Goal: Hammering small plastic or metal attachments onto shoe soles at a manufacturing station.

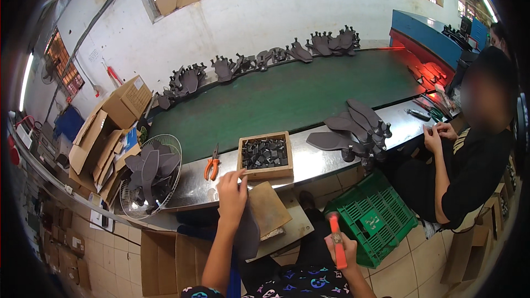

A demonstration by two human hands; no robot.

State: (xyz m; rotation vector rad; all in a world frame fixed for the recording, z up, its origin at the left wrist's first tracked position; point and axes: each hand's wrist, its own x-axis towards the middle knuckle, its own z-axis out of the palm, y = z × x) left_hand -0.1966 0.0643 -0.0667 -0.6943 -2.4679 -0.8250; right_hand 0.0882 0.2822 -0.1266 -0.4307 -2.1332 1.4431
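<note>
My left hand [232, 192] is raised at the near left corner of a wooden box [266, 174], its fingers stretched and apart with nothing visible in them. Small black pieces [264, 154] fill that box. Under my left wrist a dark sole [248, 233] shows in part, beside a worn tan board [269, 209]; whether the hand touches the sole is hidden. My right hand [343, 249] is closed round the orange-red handle of a hammer [338, 245], held upright near a green crate. Pliers with orange handles [212, 164] lie left of the box.
Soles with black knobs [356, 129] are piled on the metal edge to the right. A green conveyor belt [259, 102] runs behind, with more soles along its far side. A wire basket [150, 176] holds soles at left. A green crate [372, 218] stands right, near a seated person [469, 160].
</note>
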